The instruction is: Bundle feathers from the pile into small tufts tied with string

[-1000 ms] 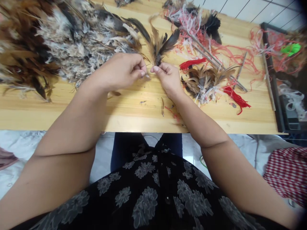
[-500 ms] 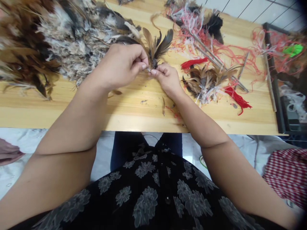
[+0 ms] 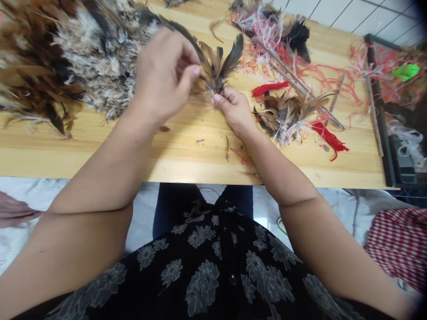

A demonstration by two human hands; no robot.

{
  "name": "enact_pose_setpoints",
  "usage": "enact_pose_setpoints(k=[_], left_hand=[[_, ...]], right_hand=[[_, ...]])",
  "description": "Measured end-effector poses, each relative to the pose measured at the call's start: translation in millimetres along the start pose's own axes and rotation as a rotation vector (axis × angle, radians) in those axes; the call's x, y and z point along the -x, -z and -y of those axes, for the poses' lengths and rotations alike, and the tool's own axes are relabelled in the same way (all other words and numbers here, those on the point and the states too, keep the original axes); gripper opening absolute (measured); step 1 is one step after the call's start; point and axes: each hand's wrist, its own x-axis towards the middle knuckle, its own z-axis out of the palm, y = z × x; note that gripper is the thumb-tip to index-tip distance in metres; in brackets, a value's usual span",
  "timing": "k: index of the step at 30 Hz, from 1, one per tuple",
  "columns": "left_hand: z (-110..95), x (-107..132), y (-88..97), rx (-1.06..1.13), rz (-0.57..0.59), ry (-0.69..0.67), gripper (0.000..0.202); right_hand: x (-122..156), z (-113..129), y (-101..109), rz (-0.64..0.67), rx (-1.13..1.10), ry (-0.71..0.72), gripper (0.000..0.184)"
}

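Note:
My right hand [image 3: 235, 109] pinches the quill ends of a small feather bundle [image 3: 218, 66] between thumb and fingers. Brown and black feathers fan upward from this grip, above the wooden table. My left hand [image 3: 168, 75] is raised just left of the bundle, its fingers curled and the thumb near them. Motion blurs it, and whatever it may hold is too fine to make out. Behind it lies a large pile of grey and white fluffy feathers [image 3: 100, 58]. A feather piece [image 3: 290, 113] with white ties rests right of my right hand.
Brown feathers [image 3: 33, 66] cover the table's left end. Two red tassels [image 3: 330, 140] [image 3: 270, 89] and thin sticks [image 3: 293, 78] lie at right among tangled pink string [image 3: 320, 69]. A dark-framed tray [image 3: 380, 115] stands at the table's right end. Feather scraps [image 3: 227, 149] dot the wooden table [image 3: 187, 155].
My left hand has left the base of the bundle and moved up and to the left. My right hand keeps its pinch in nearly the same place, and more of the bundle shows.

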Motion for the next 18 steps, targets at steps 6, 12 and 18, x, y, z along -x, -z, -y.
enact_pose_setpoints(k=[6, 12, 18], left_hand=[[12, -2, -12.9, 0.173, 0.026, 0.139, 0.011], [17, 2, -40.1, 0.342, 0.140, 0.174, 0.015], [16, 3, -45.4, 0.582, 0.127, 0.191, 0.029]], right_hand=[[-1, -7, 2, -0.090, -0.041, -0.017, 0.046], [5, 2, -3, 0.005, 0.040, 0.027, 0.041], [4, 6, -4, 0.050, 0.015, 0.018, 0.047]])
